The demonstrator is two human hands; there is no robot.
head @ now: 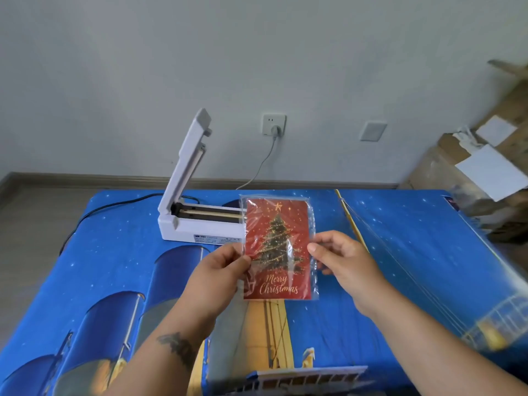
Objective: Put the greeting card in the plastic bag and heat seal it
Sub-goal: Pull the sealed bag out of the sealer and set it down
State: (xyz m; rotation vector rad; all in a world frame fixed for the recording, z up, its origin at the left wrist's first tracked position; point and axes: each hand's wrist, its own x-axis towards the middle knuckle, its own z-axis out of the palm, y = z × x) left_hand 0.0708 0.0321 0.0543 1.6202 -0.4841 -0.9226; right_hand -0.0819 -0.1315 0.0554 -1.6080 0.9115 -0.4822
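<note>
A red greeting card point(278, 244) with a Christmas tree and "Merry Christmas" sits inside a clear plastic bag point(313, 224), held upright above the table. My left hand point(221, 270) pinches the bag's left edge and my right hand point(340, 257) pinches its right edge. The bag's top edge stands in front of the right end of the white heat sealer point(200, 224), whose lid point(190, 155) is raised.
The table wears a blue starry cloth point(120, 267). The sealer's cord point(263, 164) runs to a wall socket point(273, 124). Cardboard boxes point(468, 167) with white paper stand at the right, past the table's edge. A dark cable point(94, 212) trails off the table's left side.
</note>
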